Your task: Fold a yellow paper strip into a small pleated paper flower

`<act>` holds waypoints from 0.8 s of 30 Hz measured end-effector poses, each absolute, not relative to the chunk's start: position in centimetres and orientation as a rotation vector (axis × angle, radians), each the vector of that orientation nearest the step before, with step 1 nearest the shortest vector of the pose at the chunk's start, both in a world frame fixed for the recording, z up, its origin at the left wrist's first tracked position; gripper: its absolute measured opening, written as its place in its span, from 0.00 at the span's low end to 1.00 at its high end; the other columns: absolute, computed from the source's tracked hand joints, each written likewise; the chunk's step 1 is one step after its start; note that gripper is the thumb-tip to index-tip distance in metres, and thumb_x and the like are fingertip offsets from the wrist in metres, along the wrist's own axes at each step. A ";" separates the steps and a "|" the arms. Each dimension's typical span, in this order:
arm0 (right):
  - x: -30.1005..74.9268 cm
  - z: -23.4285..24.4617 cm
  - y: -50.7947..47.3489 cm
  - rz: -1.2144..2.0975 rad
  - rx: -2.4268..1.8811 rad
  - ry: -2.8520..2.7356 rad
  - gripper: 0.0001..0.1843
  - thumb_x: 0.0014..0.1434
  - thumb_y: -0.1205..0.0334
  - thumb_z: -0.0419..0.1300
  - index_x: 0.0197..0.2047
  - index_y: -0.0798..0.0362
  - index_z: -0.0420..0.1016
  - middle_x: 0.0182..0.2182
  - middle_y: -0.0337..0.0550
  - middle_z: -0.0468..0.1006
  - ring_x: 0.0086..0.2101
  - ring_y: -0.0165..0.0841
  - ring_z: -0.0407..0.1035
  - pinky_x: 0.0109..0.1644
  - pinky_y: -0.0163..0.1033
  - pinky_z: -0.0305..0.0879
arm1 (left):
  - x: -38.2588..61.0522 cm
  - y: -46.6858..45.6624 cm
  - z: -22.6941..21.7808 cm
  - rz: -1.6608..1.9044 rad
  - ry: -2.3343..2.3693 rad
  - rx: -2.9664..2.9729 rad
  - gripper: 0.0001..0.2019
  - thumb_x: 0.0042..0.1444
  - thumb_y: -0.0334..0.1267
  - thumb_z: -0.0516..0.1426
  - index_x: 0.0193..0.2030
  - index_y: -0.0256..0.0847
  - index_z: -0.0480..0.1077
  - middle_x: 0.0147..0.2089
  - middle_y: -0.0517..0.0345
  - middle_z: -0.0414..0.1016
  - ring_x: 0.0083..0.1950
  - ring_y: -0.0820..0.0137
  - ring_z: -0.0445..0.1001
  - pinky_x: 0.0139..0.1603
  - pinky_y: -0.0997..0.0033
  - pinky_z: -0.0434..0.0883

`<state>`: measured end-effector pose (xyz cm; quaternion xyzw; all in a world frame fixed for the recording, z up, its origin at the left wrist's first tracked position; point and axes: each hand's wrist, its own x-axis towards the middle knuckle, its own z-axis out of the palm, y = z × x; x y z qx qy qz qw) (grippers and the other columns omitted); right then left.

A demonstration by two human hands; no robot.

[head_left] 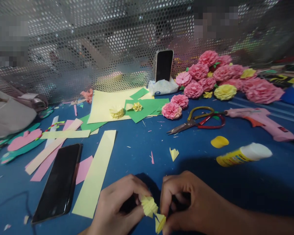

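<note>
Near the bottom middle, my left hand (pixel 123 204) pinches a pleated piece of pale yellow paper (pixel 149 205) between thumb and fingers. My right hand (pixel 186 202) is closed on a small folded yellow paper piece (pixel 160 223) just to its right. The two papers meet or nearly meet; I cannot tell whether they are joined. A little folded yellow scrap (pixel 173 154) lies on the blue table beyond my hands. To the right are a glue stick (pixel 243 155) with its white end uncapped-looking, and a yellow cap (pixel 220 142).
Scissors (pixel 194 121) and a pink glue gun (pixel 262 122) lie at the right. Pink paper flowers (pixel 196 88) are heaped behind them. A dark phone (pixel 58 182) and paper strips (pixel 95 173) lie left. Another phone (pixel 164 66) stands upright before a perforated metal panel (pixel 127 42).
</note>
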<state>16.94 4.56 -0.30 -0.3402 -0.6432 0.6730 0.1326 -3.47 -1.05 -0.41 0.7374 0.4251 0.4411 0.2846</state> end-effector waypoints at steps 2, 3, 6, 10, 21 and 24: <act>16.8 -0.1 4.6 1.925 -0.984 -1.879 0.15 0.39 0.53 0.77 0.25 0.54 0.81 0.21 0.34 0.70 0.23 0.23 0.56 0.24 0.31 0.49 | -3.3 -1.0 -0.2 1.220 1.112 2.028 0.02 0.59 0.29 0.60 0.38 0.38 0.72 0.32 0.53 0.79 0.32 0.71 0.78 0.33 0.77 0.75; 16.7 0.0 4.6 1.913 -0.980 -1.882 0.15 0.39 0.53 0.76 0.25 0.54 0.81 0.22 0.34 0.70 0.23 0.23 0.57 0.25 0.31 0.50 | -3.2 -1.0 -0.1 1.234 1.105 2.046 0.01 0.60 0.31 0.60 0.38 0.38 0.72 0.32 0.53 0.79 0.33 0.70 0.78 0.34 0.77 0.75; 16.6 0.1 4.6 1.894 -0.977 -1.879 0.14 0.40 0.54 0.76 0.24 0.54 0.80 0.22 0.34 0.71 0.25 0.24 0.58 0.28 0.31 0.54 | -3.1 -0.9 0.1 1.268 1.094 2.067 0.02 0.62 0.34 0.59 0.38 0.38 0.72 0.32 0.52 0.79 0.32 0.70 0.79 0.34 0.76 0.75; 16.5 0.2 4.6 1.917 -1.019 -1.869 0.14 0.39 0.55 0.76 0.24 0.54 0.80 0.22 0.34 0.70 0.25 0.25 0.57 0.28 0.32 0.54 | -3.1 -1.0 0.2 1.273 1.066 2.084 0.03 0.63 0.34 0.58 0.40 0.37 0.72 0.32 0.51 0.79 0.33 0.70 0.78 0.34 0.74 0.75; 16.3 1.4 5.0 2.018 -1.153 -1.865 0.14 0.38 0.57 0.76 0.23 0.54 0.79 0.17 0.30 0.65 0.21 0.22 0.53 0.23 0.32 0.44 | -3.1 -1.0 0.4 1.322 1.053 2.109 0.03 0.62 0.32 0.58 0.41 0.36 0.72 0.34 0.48 0.79 0.34 0.68 0.78 0.35 0.73 0.75; 16.3 1.3 4.9 2.002 -1.151 -1.872 0.15 0.38 0.55 0.76 0.23 0.55 0.79 0.19 0.32 0.68 0.22 0.23 0.54 0.24 0.32 0.45 | -3.0 -0.9 0.6 1.328 1.056 2.123 0.02 0.62 0.31 0.58 0.41 0.35 0.72 0.33 0.48 0.79 0.34 0.68 0.78 0.35 0.73 0.75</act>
